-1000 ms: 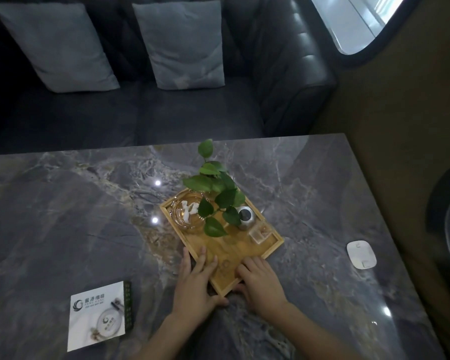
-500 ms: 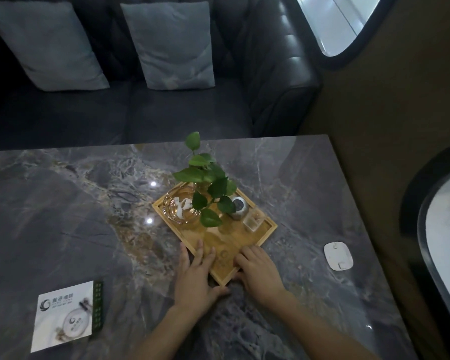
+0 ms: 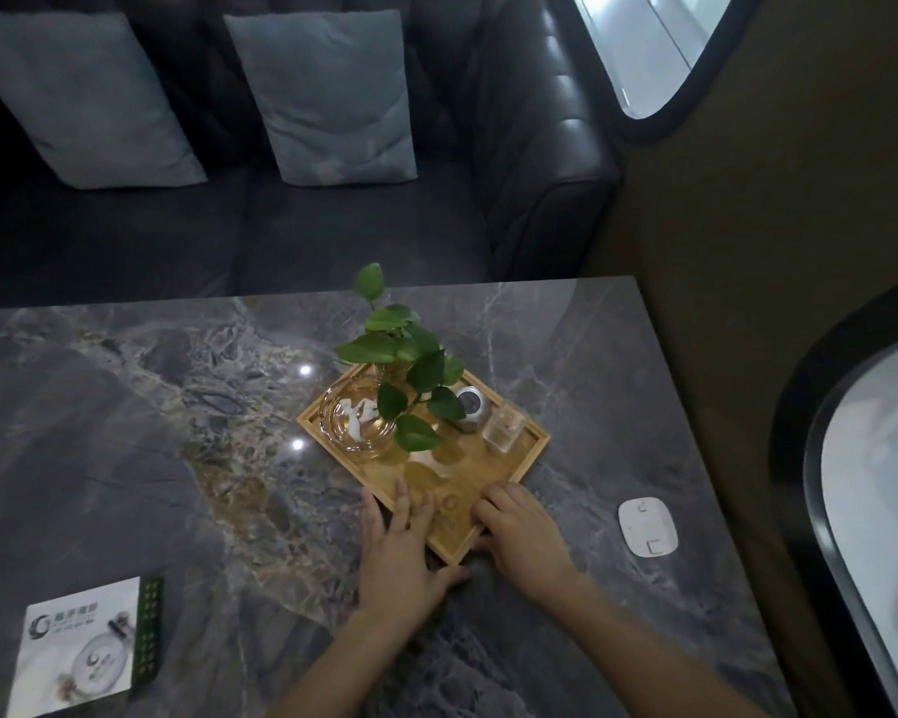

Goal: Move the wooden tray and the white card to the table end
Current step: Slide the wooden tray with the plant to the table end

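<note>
Your left hand (image 3: 400, 557) and right hand (image 3: 522, 536) press spread fingers on the tray's (image 3: 493, 474) near corner, one white puck (image 3: 647, 526) lying beside it, one card (image 3: 81, 645) far left.

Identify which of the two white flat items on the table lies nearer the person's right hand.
The small white rounded pad, lying just right of the right hand. The white card, printed and with a green edge, sits far off at the near-left corner, beyond the left hand.
</note>
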{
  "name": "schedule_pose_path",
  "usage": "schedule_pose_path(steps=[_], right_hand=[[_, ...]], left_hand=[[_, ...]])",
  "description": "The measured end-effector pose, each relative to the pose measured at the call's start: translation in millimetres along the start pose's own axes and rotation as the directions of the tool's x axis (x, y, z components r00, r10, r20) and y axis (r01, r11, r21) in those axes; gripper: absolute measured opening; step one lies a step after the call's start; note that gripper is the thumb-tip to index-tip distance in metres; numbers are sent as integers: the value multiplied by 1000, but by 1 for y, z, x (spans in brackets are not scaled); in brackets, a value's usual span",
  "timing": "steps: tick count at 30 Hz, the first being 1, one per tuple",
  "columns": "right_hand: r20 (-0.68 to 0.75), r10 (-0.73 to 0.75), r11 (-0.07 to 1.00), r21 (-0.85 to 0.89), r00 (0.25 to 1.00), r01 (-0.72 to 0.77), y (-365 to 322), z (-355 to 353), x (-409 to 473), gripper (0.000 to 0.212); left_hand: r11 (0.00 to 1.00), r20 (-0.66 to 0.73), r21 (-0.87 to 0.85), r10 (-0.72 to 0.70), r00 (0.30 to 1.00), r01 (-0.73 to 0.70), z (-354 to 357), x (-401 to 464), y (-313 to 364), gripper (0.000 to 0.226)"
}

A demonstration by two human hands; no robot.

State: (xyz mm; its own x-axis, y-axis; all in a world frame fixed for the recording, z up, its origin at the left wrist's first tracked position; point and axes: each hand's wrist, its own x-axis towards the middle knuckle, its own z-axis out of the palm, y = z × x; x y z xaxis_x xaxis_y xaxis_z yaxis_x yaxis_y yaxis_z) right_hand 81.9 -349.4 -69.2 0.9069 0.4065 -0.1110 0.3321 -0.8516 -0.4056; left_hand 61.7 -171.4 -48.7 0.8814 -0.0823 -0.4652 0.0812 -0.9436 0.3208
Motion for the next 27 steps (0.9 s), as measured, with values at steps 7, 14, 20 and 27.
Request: schedule_pose_path(steps=[7, 14, 20, 27], right_hand=[[-11, -27, 1000, 1, 1000, 27, 33, -9, -1, 25], [10, -34, 999, -18, 999, 34, 59, -19, -6, 28], [2, -37, 999, -1, 999, 37, 78, -26, -12, 26], [-42, -57, 998, 1, 997, 57, 95, -34, -22, 26]], left_hand=[[999, -1, 49, -3, 1000, 3, 7, 7, 29, 104], [997, 22, 72, 0, 1000, -2, 11, 12, 55, 102], [999, 23, 45, 7, 1000, -8, 18, 16, 73, 102], [997, 28, 65, 32, 999, -34, 24, 17, 89, 100]])
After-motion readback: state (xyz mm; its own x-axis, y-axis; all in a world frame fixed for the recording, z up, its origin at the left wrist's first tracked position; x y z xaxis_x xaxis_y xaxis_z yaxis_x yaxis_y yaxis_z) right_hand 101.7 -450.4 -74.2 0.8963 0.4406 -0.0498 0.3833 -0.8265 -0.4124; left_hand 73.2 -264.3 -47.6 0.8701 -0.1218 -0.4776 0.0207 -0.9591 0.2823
